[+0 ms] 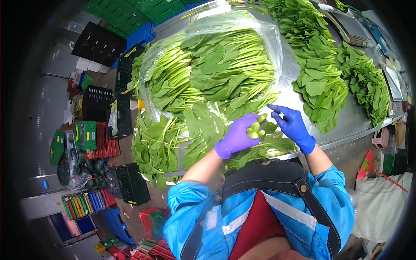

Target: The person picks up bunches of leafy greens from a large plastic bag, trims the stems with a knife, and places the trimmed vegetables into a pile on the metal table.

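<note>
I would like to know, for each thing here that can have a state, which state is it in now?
Left hand: gloved, closed around a bunch of stems.
Right hand: gloved, open beside the bunch.
Clear plastic: open, spread around piled greens.
Metal table: partly covered by greens.
Green crates: stacked.
</note>
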`<state>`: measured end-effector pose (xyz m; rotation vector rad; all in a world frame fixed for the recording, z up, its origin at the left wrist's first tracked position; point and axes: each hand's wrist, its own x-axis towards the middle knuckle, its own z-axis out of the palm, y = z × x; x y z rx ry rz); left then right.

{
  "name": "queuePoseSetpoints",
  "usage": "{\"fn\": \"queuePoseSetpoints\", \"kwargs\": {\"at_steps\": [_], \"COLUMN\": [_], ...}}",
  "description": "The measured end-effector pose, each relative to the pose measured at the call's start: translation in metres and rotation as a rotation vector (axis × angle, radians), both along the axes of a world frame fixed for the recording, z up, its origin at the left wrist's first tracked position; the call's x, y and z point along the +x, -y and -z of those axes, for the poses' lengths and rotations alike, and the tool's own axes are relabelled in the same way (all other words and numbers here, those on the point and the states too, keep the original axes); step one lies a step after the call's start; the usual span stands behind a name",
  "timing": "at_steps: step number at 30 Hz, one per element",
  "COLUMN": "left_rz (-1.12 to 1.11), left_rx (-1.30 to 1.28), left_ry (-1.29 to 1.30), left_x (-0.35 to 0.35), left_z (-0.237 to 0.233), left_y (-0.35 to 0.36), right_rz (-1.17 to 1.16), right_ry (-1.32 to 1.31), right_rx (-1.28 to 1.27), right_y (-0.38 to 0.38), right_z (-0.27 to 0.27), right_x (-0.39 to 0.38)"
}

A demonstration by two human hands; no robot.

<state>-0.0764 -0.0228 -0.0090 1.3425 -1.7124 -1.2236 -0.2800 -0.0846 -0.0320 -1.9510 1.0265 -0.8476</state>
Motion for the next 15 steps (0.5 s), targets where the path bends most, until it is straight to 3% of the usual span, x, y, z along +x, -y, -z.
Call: {"fn": "queuePoseSetpoints", "kwargs": {"at_steps": [4, 9, 12, 14, 15], "left_rz": [-0.031, 0.02, -0.06, -0.067, -0.066], "left_rx": [-0.031, -0.032, -0.113, -0.188, -0.181], "left_ry": [-0.025, 0.045, -0.131, 0.047, 0.046], "left_x": [0.004, 0.009, 0.021, 0.022, 0.019], "left_z": [-0.008, -0.01, -0.004, -0.008, -0.008], "left_y": [-0.006, -0.01, -0.011, -0.012, -0.013], "right_rz": [-0.09, -0.052, -0.032, -0.097, -0.135], "right_ry": [-0.182, -0.158, -0.37, 0.035, 0.151], "right_rx": [-0.265, -0.317, -0.213, 0.262, 0.378], "right_y": [-0.006, 0.002, 0.015, 0.005, -0.001], "right_z": [0.004, 0.031, 0.049, 0.016, 0.005], "right_x": [0.012, 0.014, 0.001, 0.004, 0.008]}}
